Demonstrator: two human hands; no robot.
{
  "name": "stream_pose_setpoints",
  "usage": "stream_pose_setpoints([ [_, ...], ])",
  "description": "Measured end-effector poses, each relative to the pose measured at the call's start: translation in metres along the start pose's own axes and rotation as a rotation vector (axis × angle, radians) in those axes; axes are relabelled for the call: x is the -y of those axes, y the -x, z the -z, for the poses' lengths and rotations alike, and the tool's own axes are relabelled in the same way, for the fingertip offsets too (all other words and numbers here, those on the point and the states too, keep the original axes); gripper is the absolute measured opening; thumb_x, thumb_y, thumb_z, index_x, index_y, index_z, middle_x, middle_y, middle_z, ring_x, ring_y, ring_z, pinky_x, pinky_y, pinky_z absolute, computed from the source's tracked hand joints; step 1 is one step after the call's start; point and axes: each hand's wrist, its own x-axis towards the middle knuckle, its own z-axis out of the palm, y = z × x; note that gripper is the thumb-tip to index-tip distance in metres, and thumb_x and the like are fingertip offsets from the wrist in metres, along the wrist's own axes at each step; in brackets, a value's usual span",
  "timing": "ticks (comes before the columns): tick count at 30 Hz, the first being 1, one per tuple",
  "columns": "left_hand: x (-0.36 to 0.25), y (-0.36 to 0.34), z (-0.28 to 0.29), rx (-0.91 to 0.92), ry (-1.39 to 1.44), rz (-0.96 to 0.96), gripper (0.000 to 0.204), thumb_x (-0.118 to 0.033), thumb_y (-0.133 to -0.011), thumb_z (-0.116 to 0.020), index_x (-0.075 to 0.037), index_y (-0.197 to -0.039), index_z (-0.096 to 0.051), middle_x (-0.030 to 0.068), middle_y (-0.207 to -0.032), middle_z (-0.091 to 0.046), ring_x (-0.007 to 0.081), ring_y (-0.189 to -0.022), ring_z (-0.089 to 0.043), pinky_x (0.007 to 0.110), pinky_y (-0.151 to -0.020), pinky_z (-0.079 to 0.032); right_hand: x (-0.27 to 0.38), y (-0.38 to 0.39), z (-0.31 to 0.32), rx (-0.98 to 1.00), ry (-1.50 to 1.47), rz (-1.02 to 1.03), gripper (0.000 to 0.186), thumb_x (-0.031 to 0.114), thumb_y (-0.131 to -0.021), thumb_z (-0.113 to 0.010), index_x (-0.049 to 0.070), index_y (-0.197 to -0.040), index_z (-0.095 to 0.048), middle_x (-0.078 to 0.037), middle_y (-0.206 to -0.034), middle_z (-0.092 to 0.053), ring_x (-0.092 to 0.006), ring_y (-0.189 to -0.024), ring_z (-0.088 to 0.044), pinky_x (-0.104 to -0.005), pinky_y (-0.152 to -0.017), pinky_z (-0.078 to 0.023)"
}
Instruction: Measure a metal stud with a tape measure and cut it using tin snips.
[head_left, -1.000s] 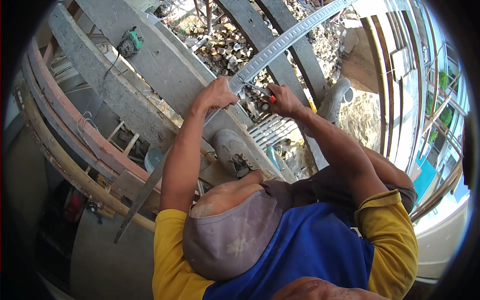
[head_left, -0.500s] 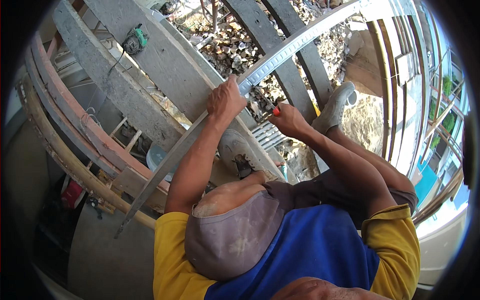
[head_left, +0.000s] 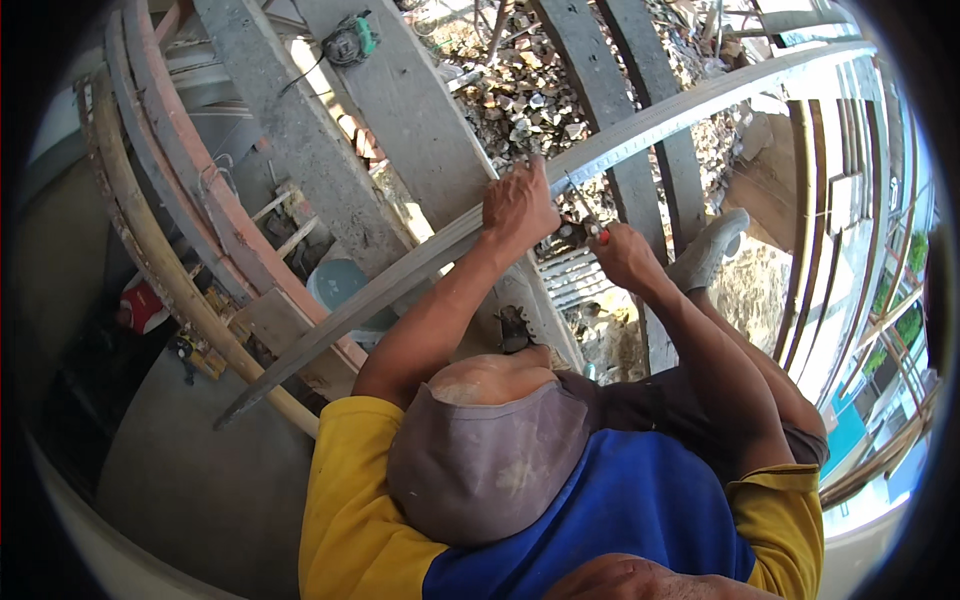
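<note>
A long, grey metal channel (head_left: pixel 640 133) runs slantwise across the view, from the lower left to the upper right, over the planks. My left hand (head_left: pixel 520 208) grips it near its middle, knuckles up. My right hand (head_left: pixel 630 260), just right of and below it, is closed around the red handle of a thin-shafted tool (head_left: pixel 597 232). That shaft points up to the channel's lower edge, beside my left hand; its exact kind is too small to tell. My right shoe (head_left: pixel 708 250) rests beyond my right hand.
Grey planks (head_left: pixel 400 90) with gaps lie ahead, a green-and-black corded power tool (head_left: pixel 350 40) on one. Rubble (head_left: pixel 530 100) shows beneath. A bucket (head_left: pixel 345 285) stands left below the channel. Poles and reddish beams (head_left: pixel 185 150) curve along the left; slats (head_left: pixel 800 230) stand right.
The view has shifted, so the planks sit further right. The channel lies at a flatter slant and appears rolled, its slotted face less visible. Both hands keep their holds beside it.
</note>
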Motion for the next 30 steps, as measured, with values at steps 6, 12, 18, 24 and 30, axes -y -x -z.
stream_pose_setpoints([
  [6, 0.013, -0.008, 0.001, 0.114, 0.131, -0.169, 0.041, -0.005, -0.068, -0.062, 0.007, -0.105, -0.048, 0.0251, -0.08, -0.065, 0.0419, -0.078, -0.066, 0.046, -0.072, -0.055, -0.011, 0.004, 0.004, -0.103, 0.059, 0.085, 0.038, 0.03, -0.088, -0.061, -0.006, -0.075, -0.059, -0.032, -0.076, -0.059, -0.0521, -0.079, -0.058, -0.0543, -0.068, -0.044],
  [12, 0.016, 0.0, -0.005, 0.102, 0.145, -0.119, 0.045, -0.005, -0.07, -0.063, 0.005, -0.111, -0.047, 0.0227, -0.08, -0.065, 0.0389, -0.077, -0.067, 0.047, -0.067, -0.055, 0.003, 0.007, 0.009, -0.077, -0.038, -0.016, 0.037, 0.03, -0.086, -0.067, -0.005, -0.073, -0.061, -0.027, -0.067, -0.059, -0.0439, -0.068, -0.062, -0.0488, -0.061, -0.044],
  [18, 0.005, 0.008, -0.025, -0.043, 0.116, -0.068, 0.04, -0.004, -0.078, -0.058, 0.004, -0.115, -0.046, 0.0194, -0.085, -0.064, 0.0325, -0.077, -0.067, 0.046, -0.062, -0.053, 0.032, 0.035, 0.017, -0.117, 0.138, -0.048, 0.044, 0.039, -0.083, -0.071, -0.004, -0.083, -0.064, -0.027, -0.076, -0.064, -0.0436, -0.075, -0.065, -0.0484, -0.068, -0.047],
  [24, 0.008, 0.014, -0.035, -0.165, 0.041, -0.099, 0.041, -0.006, -0.08, -0.058, 0.005, -0.118, -0.048, 0.0192, -0.082, -0.064, 0.0316, -0.072, -0.066, 0.042, -0.058, -0.053, 0.023, 0.028, 0.01, -0.087, 0.197, -0.064, 0.032, 0.023, -0.08, -0.073, -0.006, -0.09, -0.063, -0.028, -0.087, -0.066, -0.0458, -0.087, -0.063, -0.0485, -0.074, -0.049],
  [30, -0.001, 0.008, -0.026, -0.109, 0.121, -0.068, 0.032, -0.004, -0.081, -0.055, 0.005, -0.112, -0.049, 0.022, -0.081, -0.065, 0.033, -0.071, -0.068, 0.043, -0.057, -0.054, -0.048, 0.003, -0.022, -0.129, 0.116, 0.106, 0.024, 0.015, -0.083, -0.069, -0.007, -0.083, -0.059, -0.03, -0.081, -0.062, -0.0493, -0.081, -0.061, -0.0523, -0.071, -0.046],
])
